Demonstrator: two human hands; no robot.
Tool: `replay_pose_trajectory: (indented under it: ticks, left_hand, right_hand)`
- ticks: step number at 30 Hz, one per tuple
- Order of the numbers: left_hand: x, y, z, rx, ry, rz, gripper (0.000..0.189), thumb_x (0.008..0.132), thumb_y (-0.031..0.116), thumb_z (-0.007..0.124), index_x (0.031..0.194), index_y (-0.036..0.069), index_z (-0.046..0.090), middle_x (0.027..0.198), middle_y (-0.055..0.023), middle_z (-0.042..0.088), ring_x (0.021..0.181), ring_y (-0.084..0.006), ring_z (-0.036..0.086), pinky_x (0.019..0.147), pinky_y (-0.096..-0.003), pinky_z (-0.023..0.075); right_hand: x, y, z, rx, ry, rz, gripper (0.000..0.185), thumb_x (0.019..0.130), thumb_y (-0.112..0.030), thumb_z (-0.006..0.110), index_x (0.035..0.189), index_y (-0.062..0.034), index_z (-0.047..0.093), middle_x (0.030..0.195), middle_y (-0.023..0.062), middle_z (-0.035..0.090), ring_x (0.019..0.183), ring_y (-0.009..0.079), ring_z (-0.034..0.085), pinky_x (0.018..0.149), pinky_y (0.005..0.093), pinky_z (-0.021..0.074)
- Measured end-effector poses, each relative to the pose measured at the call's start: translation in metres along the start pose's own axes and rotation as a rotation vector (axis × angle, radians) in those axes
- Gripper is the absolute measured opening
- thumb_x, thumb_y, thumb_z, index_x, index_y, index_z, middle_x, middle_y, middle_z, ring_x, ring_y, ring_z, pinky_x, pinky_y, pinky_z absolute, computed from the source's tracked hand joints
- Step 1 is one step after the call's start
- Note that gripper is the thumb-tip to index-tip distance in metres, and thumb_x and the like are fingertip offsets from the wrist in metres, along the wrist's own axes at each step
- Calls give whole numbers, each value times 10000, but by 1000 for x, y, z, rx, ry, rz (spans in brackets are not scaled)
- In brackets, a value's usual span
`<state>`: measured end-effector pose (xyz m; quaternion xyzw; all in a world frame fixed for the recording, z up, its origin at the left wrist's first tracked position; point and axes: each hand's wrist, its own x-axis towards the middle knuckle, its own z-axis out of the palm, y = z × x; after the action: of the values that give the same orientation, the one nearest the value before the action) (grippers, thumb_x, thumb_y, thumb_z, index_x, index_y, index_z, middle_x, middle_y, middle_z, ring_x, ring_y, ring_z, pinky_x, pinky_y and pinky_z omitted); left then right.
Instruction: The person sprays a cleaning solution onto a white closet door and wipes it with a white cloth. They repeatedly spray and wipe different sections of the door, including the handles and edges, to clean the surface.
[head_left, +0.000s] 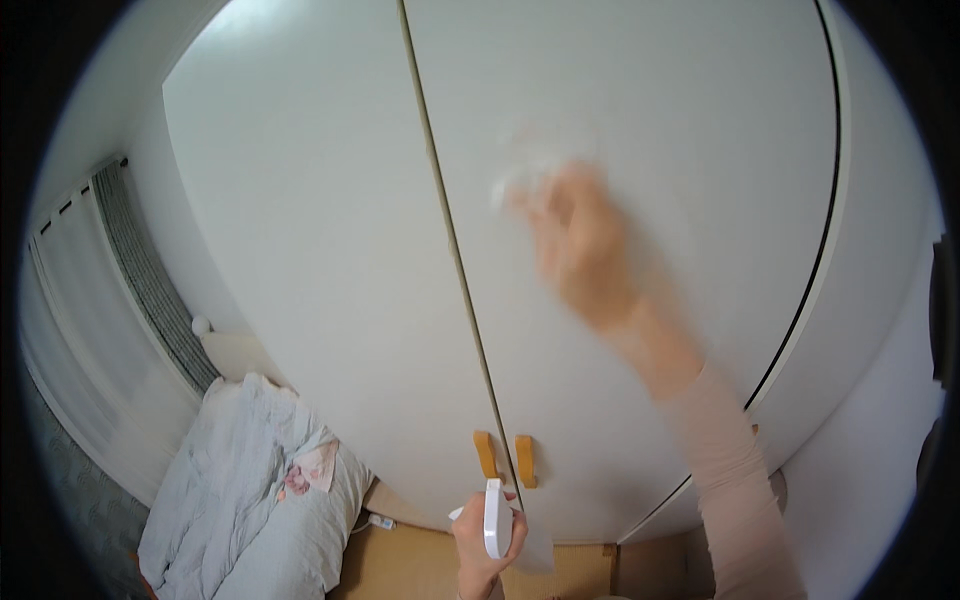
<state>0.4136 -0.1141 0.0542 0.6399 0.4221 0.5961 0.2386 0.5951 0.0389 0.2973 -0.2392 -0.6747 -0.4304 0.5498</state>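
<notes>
My right hand (589, 247), blurred by motion, is up against the white right-hand cabinet door (720, 187). Its fingers are pressed around a pale, thin piece of cloth or tissue (504, 191), which is too smeared to tell exactly. Low in the view, my left hand (472, 536) grips a white trigger spray bottle (496, 521) by its neck. The bottle's translucent body hangs below and is partly hidden by the hand. Just above the spray head are two yellow-orange door handles (526, 461), one on either side of the gap between the doors.
The left cabinet door (300, 187) adjoins along a brownish edge strip (442, 199). At lower left is a bed with a rumpled pale blue quilt (240, 480), beside a curtained window (90, 300). A white power strip (382, 521) lies near the yellowish floor (405, 562).
</notes>
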Motion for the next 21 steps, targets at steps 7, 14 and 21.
replay_pose_trajectory:
  ticks: [7, 14, 21]
  left_hand:
    - [9, 17, 6, 34, -153, 60, 225, 726, 43, 655, 925, -50, 606, 713, -81, 647, 631, -158, 670, 607, -264, 516]
    - [6, 18, 3, 50, -67, 154, 333, 774, 128, 689, 1078, 19, 609, 791, -126, 656, 654, -240, 644, 618, -339, 503]
    - [10, 43, 29, -40, -135, 156, 260, 817, 127, 672, 1046, 25, 609, 765, -105, 643, 666, -183, 630, 616, -321, 497]
  right_hand:
    - [-166, -40, -31, 75, -543, -265, 258, 743, -57, 595, 996, -66, 648, 844, 49, 556, 823, 207, 563, 693, 314, 519]
    - [91, 53, -33, -8, 176, -24, 282, 715, 130, 593, 919, -45, 679, 884, 128, 524, 769, 272, 534, 619, 356, 458]
    - [18, 35, -27, -151, -117, -281, 252, 751, 12, 615, 1002, -7, 630, 845, 104, 522, 818, 260, 556, 644, 340, 520]
